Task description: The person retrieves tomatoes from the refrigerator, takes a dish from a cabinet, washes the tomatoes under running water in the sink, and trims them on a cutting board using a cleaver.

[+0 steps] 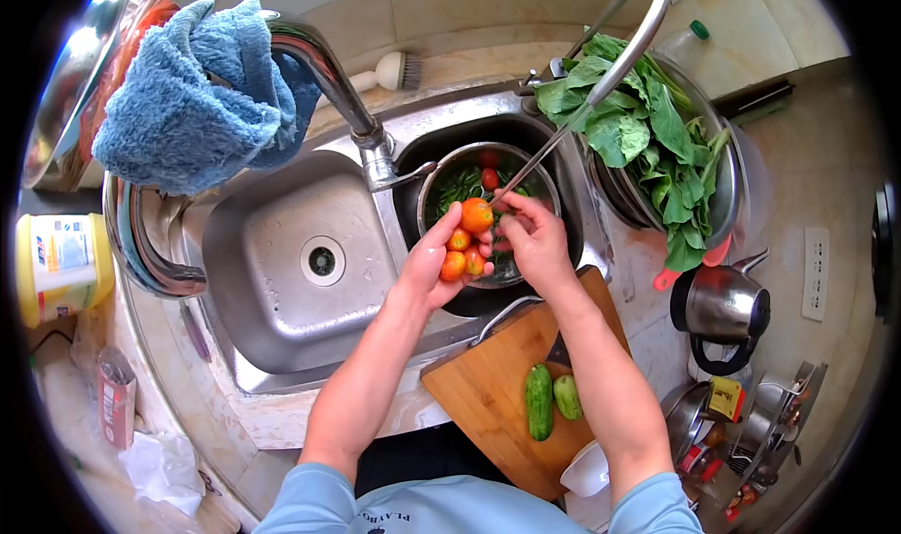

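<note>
My left hand (434, 264) cups several small orange-red tomatoes (477, 216) over the right sink basin. Beside them, my right hand (538, 243) has its fingers bent and slightly apart, with nothing visible in them. A thin stream of water (540, 154) falls from a curved spout (648, 18) to between the hands. Under both hands a round metal pot (554, 179) stands in the basin, holding green leafy pieces in water. One red tomato (490, 179) floats near its far side; the hands hide part of the pot.
A cutting board (488, 384) carries a cucumber (540, 403) and a shorter green piece (567, 397). Leafy greens (671, 130) fill a bowl on the right, near a kettle (723, 304). A blue towel (188, 102) hangs left of the steel faucet (375, 159).
</note>
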Available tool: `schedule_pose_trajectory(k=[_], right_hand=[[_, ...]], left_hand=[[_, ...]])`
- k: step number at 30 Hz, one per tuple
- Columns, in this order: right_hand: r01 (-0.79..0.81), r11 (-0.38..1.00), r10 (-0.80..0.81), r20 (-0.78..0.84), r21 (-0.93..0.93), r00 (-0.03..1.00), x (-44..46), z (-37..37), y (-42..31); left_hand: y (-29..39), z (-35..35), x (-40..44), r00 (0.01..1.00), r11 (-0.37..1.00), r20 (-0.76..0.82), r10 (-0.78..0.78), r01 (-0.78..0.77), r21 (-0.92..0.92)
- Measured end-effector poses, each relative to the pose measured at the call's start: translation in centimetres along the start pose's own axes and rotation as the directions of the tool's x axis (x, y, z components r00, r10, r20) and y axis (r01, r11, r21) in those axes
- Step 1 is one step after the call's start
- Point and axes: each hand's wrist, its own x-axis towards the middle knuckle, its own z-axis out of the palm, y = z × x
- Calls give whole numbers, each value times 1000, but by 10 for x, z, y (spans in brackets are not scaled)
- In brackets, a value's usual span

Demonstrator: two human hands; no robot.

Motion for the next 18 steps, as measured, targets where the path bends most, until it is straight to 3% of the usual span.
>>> schedule_pose_trajectory(k=[1,2,5,8,9,10,11,13,14,17,18], right_hand=[[-31,999,31,-4,-36,1000,2,-2,2],[179,930,-213,-75,-322,974,3,-2,9],[155,988,-155,17,-20,988,3,15,11],[351,903,-350,48,-247,935,7,21,0],[419,858,-414,84,-297,907,10,23,-1],[393,889,-395,39,-234,918,12,29,-1],[242,968,-245,-26,-70,969,13,34,3],[-57,961,81,-79,271,994,22,42,9],[-95,946,134,-107,311,985,22,49,3],[-503,713,490,165,488,856,49,27,15],[-515,725,506,154,458,849,61,20,21]], left_hand=[[1,1,-1,1000,1000,13,5,-5,4],[1,3,-2,1000,1000,-1,16,-16,18],[0,8,1,1000,998,-15,6,-5,62],[-2,15,11,999,981,-11,-38,39,191],[-7,19,11,999,990,-45,-27,33,137],[-6,15,10,999,994,-32,-13,16,104],[-6,13,8,1000,998,-20,-4,5,68],[-16,18,12,978,978,-130,164,-143,152],[-21,20,12,952,957,-179,247,-212,197],[-21,-12,3,974,826,-142,174,-66,560],[-27,-15,2,968,813,-83,236,-150,563]])
